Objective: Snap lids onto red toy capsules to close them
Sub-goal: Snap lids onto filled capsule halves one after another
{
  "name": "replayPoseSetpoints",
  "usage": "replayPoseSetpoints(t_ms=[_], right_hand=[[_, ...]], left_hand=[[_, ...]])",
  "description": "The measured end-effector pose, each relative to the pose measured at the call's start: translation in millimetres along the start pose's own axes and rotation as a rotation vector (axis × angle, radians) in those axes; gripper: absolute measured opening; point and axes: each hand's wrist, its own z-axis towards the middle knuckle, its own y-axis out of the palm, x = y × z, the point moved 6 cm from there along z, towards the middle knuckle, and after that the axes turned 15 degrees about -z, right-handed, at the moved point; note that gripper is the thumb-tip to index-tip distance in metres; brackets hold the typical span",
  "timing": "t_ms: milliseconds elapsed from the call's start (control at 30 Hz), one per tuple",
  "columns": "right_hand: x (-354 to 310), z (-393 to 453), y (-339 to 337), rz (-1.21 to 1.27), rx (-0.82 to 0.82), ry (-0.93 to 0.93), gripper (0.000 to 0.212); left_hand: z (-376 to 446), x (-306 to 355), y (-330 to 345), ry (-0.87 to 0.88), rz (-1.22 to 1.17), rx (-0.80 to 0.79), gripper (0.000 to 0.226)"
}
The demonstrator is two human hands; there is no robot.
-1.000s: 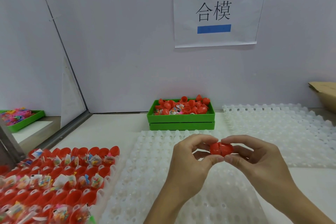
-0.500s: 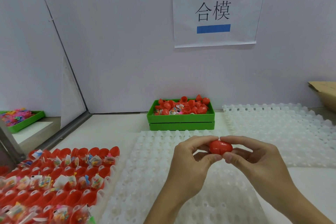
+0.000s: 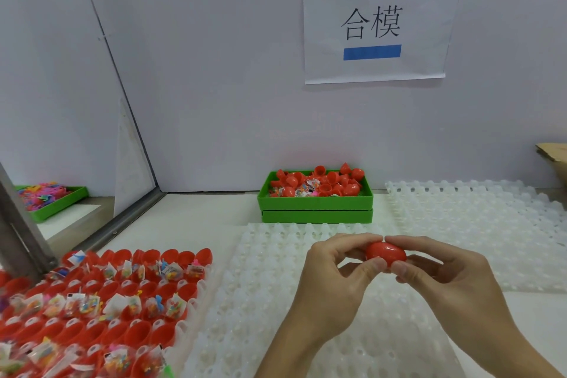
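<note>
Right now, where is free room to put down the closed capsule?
Both hands pinch the red capsule. Free: white cell tray under them and the white tray right of the green bin. Crowded: the left tray of open capsules.

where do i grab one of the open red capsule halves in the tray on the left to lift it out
Pinch the rim of an open red plastic capsule half from straight above. The halves sit mouth-up and packed close in the white moulded tray, so their sides are blocked by neighbours. Choose an edge clear of the toy packets.
</note>
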Motion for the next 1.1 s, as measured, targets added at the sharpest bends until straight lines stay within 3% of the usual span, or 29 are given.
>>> replayPoseSetpoints(t_ms=[467, 833, 1100], right_hand=[[5.7, 1.8, 1.0, -0.007, 0.073, -0.031, 0.039], [8.1, 1.3, 7.2, 0.006, 0.065, -0.114, 0.042], [5.9, 1.2, 5.4, -0.036, 0.065, -0.142, 0.041]], left_hand=[[1.1, -2.0, 0.1, 0.014, -0.011, -0.014, 0.035], [1.9, -6.9, -4.3, -0.021, -0.013, 0.102, 0.029], [0.9, -8.6, -0.5, 0.004, 0.020, 0.083, 0.030]])
